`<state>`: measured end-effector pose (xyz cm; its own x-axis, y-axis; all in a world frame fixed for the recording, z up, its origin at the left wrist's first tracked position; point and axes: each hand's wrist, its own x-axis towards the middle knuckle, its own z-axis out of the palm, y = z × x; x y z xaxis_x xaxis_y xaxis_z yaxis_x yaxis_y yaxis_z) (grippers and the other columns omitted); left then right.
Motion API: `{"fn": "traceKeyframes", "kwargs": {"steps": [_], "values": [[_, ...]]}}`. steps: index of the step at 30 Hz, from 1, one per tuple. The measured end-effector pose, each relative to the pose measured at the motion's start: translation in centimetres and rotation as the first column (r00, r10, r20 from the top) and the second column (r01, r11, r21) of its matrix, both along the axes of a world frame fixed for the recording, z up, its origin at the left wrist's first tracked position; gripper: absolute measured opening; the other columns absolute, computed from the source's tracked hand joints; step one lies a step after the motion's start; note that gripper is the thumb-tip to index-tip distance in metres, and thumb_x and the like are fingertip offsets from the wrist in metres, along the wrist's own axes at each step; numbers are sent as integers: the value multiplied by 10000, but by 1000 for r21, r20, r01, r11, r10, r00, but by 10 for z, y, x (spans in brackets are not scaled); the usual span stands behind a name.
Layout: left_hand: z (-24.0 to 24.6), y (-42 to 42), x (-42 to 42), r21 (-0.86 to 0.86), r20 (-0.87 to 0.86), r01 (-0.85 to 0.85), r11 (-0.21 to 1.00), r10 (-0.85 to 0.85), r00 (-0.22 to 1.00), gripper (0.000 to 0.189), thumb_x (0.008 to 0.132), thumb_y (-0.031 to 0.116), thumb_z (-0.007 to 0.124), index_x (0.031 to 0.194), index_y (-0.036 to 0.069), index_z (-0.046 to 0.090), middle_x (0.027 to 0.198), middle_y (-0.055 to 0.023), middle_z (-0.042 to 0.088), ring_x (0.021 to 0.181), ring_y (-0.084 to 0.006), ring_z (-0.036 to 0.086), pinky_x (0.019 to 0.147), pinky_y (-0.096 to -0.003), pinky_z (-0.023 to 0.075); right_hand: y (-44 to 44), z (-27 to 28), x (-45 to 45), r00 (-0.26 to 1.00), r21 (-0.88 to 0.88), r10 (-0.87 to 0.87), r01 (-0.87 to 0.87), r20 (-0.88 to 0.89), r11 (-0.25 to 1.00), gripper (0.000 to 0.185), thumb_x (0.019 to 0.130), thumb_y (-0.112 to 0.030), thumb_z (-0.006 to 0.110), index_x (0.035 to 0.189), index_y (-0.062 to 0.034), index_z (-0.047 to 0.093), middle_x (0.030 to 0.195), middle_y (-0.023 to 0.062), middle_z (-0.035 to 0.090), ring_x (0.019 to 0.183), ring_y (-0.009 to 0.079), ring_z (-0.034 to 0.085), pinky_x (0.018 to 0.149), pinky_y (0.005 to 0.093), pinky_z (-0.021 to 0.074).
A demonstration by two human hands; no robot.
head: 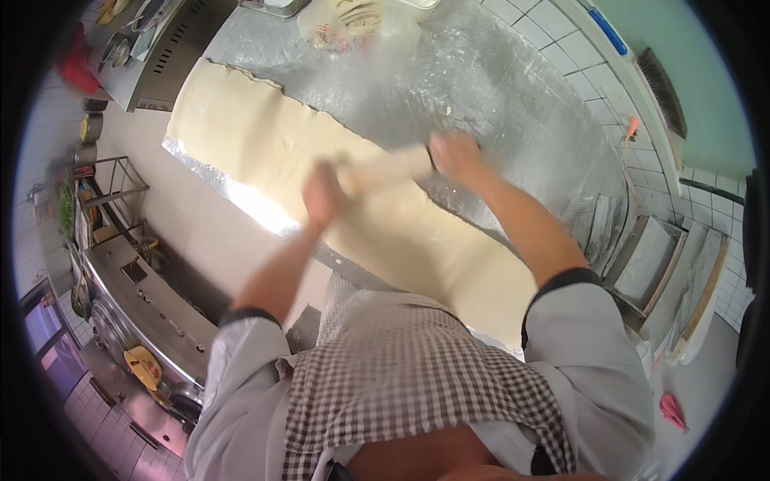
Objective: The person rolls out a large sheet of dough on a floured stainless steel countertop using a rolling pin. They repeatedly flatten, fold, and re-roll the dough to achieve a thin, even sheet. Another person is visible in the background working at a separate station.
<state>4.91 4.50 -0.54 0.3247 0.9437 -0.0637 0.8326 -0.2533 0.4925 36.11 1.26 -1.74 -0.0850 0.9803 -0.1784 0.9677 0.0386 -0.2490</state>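
A long, wide sheet of pale dough (pixel 258 126) lies slantwise across the floured metal worktop (pixel 529 114), its ragged long side away from me. Over its middle is a rolling pin (pixel 391 168), blurred by motion. My left hand (pixel 322 191) is closed round the pin's left end, above the dough. My right hand (pixel 457 155) grips the other end, near the dough's far edge. Whether the pin touches the dough cannot be told.
At the far side of the worktop lies a plastic bag (pixel 361 24) with strips of what looks like dough. A tiled wall (pixel 559 42) borders the right, with a brush (pixel 662 90) on its ledge. Metal trays (pixel 646 264) stand at the right. A stainless appliance (pixel 174 54) adjoins the far left.
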Motion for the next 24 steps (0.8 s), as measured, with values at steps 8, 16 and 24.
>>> {"fn": "traceKeyframes", "kwargs": {"steps": [8,16,24], "values": [[-13,-100,32,-63,153,-126,990,134,979,327,796,41,563,1119,-11,567,980,-221,620,915,-419,582,783,-499,464,-105,7,38,1000,-119,13,-11,15,993,135,858,-182,529,785,-73,563,734,163,626,783,337,640,666,475,503],[-13,19,53,236,177,-301,924,264,948,295,896,113,543,1170,5,554,1108,-210,583,1084,-368,531,897,-464,446,-34,11,51,974,43,-221,222,-42,974,281,947,-249,457,917,-11,604,924,226,661,847,407,636,749,495,509],[-1,-54,-22,-319,-187,-741,591,727,660,832,809,298,705,1467,52,258,1351,-285,393,1257,-392,414,1024,-474,400,-99,-18,76,897,-121,-409,393,-167,912,366,988,-299,419,943,-2,629,974,262,648,953,426,614,824,509,480]]}}
